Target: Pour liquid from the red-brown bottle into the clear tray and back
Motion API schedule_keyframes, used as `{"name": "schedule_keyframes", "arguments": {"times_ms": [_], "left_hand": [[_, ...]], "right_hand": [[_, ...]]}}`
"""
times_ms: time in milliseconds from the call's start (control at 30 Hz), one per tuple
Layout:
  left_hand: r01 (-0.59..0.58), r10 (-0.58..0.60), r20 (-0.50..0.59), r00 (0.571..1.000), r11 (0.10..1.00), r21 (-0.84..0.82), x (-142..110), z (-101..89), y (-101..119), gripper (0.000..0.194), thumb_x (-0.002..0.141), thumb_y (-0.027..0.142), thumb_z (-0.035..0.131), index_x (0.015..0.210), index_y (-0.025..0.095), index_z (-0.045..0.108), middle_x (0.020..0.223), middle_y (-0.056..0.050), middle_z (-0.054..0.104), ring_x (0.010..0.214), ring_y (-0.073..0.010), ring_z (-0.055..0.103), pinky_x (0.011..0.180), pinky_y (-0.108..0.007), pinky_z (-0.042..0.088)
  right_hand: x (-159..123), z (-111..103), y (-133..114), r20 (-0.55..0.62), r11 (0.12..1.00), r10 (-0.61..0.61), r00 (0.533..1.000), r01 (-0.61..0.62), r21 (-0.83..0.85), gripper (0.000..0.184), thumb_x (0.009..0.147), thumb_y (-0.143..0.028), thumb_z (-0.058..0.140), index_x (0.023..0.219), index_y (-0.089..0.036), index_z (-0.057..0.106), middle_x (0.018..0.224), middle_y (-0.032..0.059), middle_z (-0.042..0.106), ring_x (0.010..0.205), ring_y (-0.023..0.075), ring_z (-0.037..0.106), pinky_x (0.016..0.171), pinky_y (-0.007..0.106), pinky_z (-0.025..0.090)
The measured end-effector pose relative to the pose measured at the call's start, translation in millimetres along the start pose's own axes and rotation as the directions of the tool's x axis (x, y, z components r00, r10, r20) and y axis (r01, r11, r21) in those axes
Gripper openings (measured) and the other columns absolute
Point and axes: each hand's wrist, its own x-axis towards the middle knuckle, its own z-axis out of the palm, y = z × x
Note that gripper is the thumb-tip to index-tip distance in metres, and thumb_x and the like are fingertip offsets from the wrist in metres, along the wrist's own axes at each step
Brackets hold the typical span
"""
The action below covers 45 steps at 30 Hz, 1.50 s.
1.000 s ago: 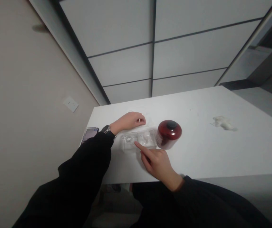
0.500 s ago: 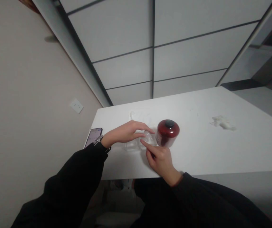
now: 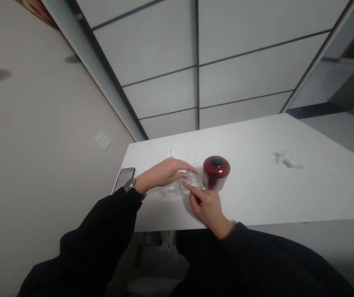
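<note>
My left hand [image 3: 171, 172] reaches in from the left over a clear, rounded plastic-looking piece [image 3: 192, 178]. Its thumb and fingers curve around this piece, gripping it from the left and above. My right hand [image 3: 206, 204] is on the near side, index finger stretched to the piece's near edge and the other fingers curled in. What those curled fingers hold, if anything, is hidden. Beneath and beside both hands lies a clear, shallow container [image 3: 173, 189], partly covered by the left hand. A dark red translucent bottle [image 3: 215, 173] with a black cap stands just right of the piece.
On the white table [image 3: 257, 194], a phone [image 3: 124, 177] lies at the left by my watch [image 3: 129, 184]. A crumpled white tissue-like thing [image 3: 286, 159] is on the right. Faint clear material [image 3: 180, 152] lies behind my left hand. A wall and panelled doors [image 3: 164, 99] border the table.
The view has shifted slightly. Both hands keep nearly the same pose around the clear piece; the bottle, phone and container stay in place.
</note>
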Motion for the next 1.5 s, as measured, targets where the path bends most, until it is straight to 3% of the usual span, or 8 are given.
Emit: {"name": "schedule_keyframes", "arguments": {"times_ms": [267, 400, 600, 733, 867, 1067, 1300, 1500], "left_hand": [[0.023, -0.021, -0.050, 0.999, 0.999, 0.041, -0.7, 7.6, -2.6, 0.022, 0.101, 0.027, 0.067, 0.122, 0.022, 0.072, 0.119, -0.007, 0.079, 0.109, -0.0212, 0.074, 0.097, -0.034, 0.054], [0.156, -0.139, -0.149, 0.979, 0.981, 0.112, 1.0, 20.8, -2.5, 0.034, 0.094, 0.044, 0.077, 0.113, 0.017, 0.068, 0.100, -0.007, 0.074, 0.093, -0.0227, 0.071, 0.087, -0.036, 0.055], [-0.006, -0.011, -0.205, 0.979, 0.996, -0.084, -3.8, 25.9, 7.5, 0.073, 0.096, 0.034, 0.071, 0.157, 0.023, 0.033, 0.163, -0.019, 0.042, 0.138, -0.0297, 0.057, 0.116, -0.047, 0.049], [0.104, -0.123, -0.185, 0.975, 0.988, -0.111, -5.0, 15.5, 6.8, 0.081, 0.091, 0.040, 0.078, 0.159, 0.027, 0.037, 0.159, -0.017, 0.044, 0.112, -0.0257, 0.067, 0.103, -0.047, 0.057], [0.096, -0.116, -0.249, 0.962, 0.991, -0.090, -5.1, 9.9, 1.2, 0.097, 0.078, 0.053, 0.088, 0.159, 0.030, 0.039, 0.162, -0.017, 0.038, 0.127, -0.0322, 0.060, 0.112, -0.052, 0.051], [0.121, -0.144, -0.227, 0.963, 0.986, -0.111, -5.7, 5.7, 8.7, 0.085, 0.083, 0.055, 0.082, 0.157, 0.032, 0.046, 0.149, -0.013, 0.054, 0.103, -0.0242, 0.065, 0.096, -0.045, 0.056], [0.120, -0.152, -0.204, 0.967, 0.980, -0.160, -4.2, 4.8, 11.2, 0.081, 0.087, 0.059, 0.077, 0.157, 0.031, 0.046, 0.154, -0.014, 0.052, 0.093, -0.0203, 0.067, 0.099, -0.047, 0.055], [0.095, -0.131, -0.177, 0.976, 0.975, -0.200, -5.0, 6.3, 9.4, 0.078, 0.092, 0.060, 0.071, 0.160, 0.033, 0.043, 0.169, -0.015, 0.035, 0.115, -0.0262, 0.066, 0.107, -0.048, 0.053]], "right_hand": [[0.2, 0.1, -0.4, -0.009, 1.000, 0.005, 1.000, -0.005, -0.003, 0.043, 0.091, -0.011, 0.053, 0.122, -0.019, 0.081, 0.060, 0.0011, 0.074, 0.048, 0.0131, 0.061, 0.056, 0.024, 0.042], [2.3, -1.8, -2.7, -0.027, 1.000, -0.009, 1.000, 0.008, -0.012, 0.041, 0.090, -0.010, 0.053, 0.116, -0.020, 0.083, 0.060, 0.0013, 0.074, 0.047, 0.0133, 0.061, 0.054, 0.025, 0.039], [3.2, -3.5, -3.8, -0.043, 0.999, -0.014, 0.999, 0.012, -0.032, 0.037, 0.089, -0.011, 0.052, 0.104, -0.019, 0.085, 0.055, 0.0017, 0.071, 0.045, 0.0137, 0.059, 0.052, 0.027, 0.034], [3.6, -3.8, -3.8, -0.047, 0.999, -0.020, 0.999, 0.018, -0.033, 0.039, 0.089, -0.010, 0.051, 0.107, -0.019, 0.085, 0.057, 0.0018, 0.072, 0.045, 0.0135, 0.060, 0.053, 0.027, 0.036], [4.1, -3.5, -3.6, -0.065, 0.999, -0.030, 0.997, 0.027, -0.046, 0.039, 0.089, -0.011, 0.051, 0.108, -0.018, 0.085, 0.057, 0.0013, 0.073, 0.044, 0.0137, 0.061, 0.052, 0.028, 0.035], [3.5, -3.6, -3.2, -0.052, 0.999, -0.028, 0.998, 0.026, -0.046, 0.041, 0.089, -0.010, 0.052, 0.113, -0.019, 0.083, 0.058, 0.0005, 0.073, 0.045, 0.0130, 0.061, 0.053, 0.026, 0.036], [3.5, -4.0, -3.6, -0.052, 0.999, -0.026, 0.998, 0.024, -0.038, 0.041, 0.089, -0.010, 0.052, 0.113, -0.018, 0.084, 0.059, 0.0014, 0.074, 0.046, 0.0132, 0.062, 0.053, 0.027, 0.037], [4.1, -4.9, -4.1, -0.050, 0.998, -0.029, 0.998, 0.027, -0.049, 0.041, 0.089, -0.011, 0.052, 0.114, -0.019, 0.083, 0.059, 0.0019, 0.074, 0.045, 0.0130, 0.060, 0.053, 0.027, 0.037]]}}
